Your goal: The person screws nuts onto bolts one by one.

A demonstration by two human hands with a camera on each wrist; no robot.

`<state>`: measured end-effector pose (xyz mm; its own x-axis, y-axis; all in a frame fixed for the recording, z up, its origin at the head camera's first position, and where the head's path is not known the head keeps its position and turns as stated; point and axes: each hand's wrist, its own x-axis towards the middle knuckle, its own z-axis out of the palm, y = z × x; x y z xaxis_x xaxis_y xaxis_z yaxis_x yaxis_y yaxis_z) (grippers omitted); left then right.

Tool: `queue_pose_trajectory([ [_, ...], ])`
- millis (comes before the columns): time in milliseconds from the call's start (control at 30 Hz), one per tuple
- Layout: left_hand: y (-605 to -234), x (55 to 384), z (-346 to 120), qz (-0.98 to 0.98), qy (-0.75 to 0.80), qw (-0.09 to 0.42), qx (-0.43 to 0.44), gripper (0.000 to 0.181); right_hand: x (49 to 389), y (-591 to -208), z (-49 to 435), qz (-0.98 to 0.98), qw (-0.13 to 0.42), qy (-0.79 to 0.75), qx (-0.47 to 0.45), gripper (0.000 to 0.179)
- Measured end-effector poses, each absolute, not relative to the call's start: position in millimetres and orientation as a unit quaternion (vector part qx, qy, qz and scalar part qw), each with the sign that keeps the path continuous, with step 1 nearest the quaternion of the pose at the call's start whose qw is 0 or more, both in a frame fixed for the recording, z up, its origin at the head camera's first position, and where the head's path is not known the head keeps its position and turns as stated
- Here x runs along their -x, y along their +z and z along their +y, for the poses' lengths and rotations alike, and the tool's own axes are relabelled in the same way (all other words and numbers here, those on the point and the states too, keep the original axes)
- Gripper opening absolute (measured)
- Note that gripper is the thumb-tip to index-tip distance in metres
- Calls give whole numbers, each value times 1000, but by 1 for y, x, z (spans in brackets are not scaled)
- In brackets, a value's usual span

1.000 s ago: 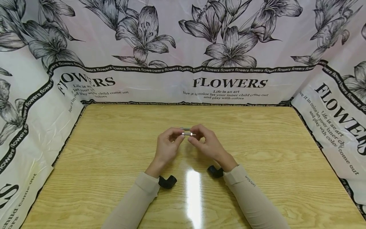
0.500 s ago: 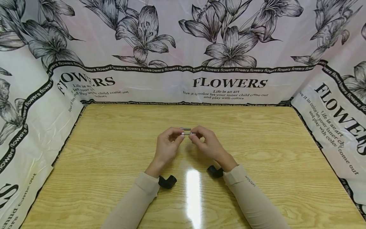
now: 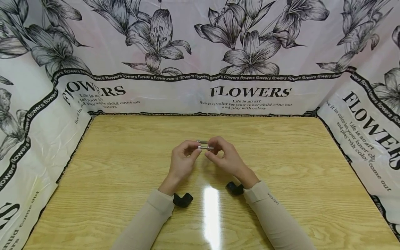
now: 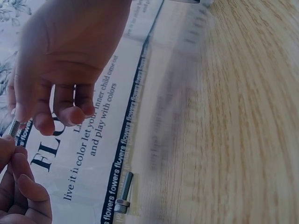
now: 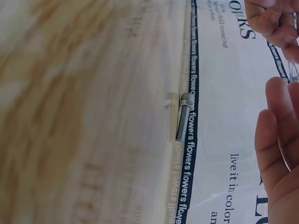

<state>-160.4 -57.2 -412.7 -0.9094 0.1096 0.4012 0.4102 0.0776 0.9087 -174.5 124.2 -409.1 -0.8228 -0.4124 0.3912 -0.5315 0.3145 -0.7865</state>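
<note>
My left hand point(image 3: 182, 158) pinches the head end of a small silver bolt point(image 3: 203, 147), holding it level over the table. A nut point(image 3: 208, 147) sits on its thread, towards the right end. At this nut my right hand point(image 3: 228, 158) curls its index finger along the far side, with the thumb just below it. In the left wrist view, the held bolt's thread point(image 4: 13, 128) shows between the two hands. A second bolt point(image 3: 203, 141) lies on the table behind them; its nut point(image 4: 122, 203) is up near the head.
Two black elbow-shaped pieces show by the cuffs, one near the left sleeve point(image 3: 183, 200) and one near the right sleeve point(image 3: 234, 188). The wood-grain table point(image 3: 125, 166) is walled by a flower-printed sheet point(image 3: 175, 93) at the back and both sides.
My right thumb moves up against the nut half a second ago and is now lower, off it. The left hand keeps its pinch on the bolt. The head view shifts slightly.
</note>
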Motion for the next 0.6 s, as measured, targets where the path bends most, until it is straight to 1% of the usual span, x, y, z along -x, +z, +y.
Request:
queue_pose_trajectory([
  [100,-409,158,-57,-728,-651,119,181,11,183,-426,128,-805,74,501,-309,22],
  [200,-410,158,-57,-728,-651,121,179,11,191,-440,131,-803,78,496,-322,16],
  [333,-409,157,-58,-729,-652,115,173,11,192,-440,131,-808,79,485,-325,7],
  [500,-408,156,-57,-732,-650,110,175,11,192,-440,132,-822,75,470,-314,17],
  [600,-408,156,-57,-730,-650,112,178,11,191,-441,133,-824,59,479,-297,14],
])
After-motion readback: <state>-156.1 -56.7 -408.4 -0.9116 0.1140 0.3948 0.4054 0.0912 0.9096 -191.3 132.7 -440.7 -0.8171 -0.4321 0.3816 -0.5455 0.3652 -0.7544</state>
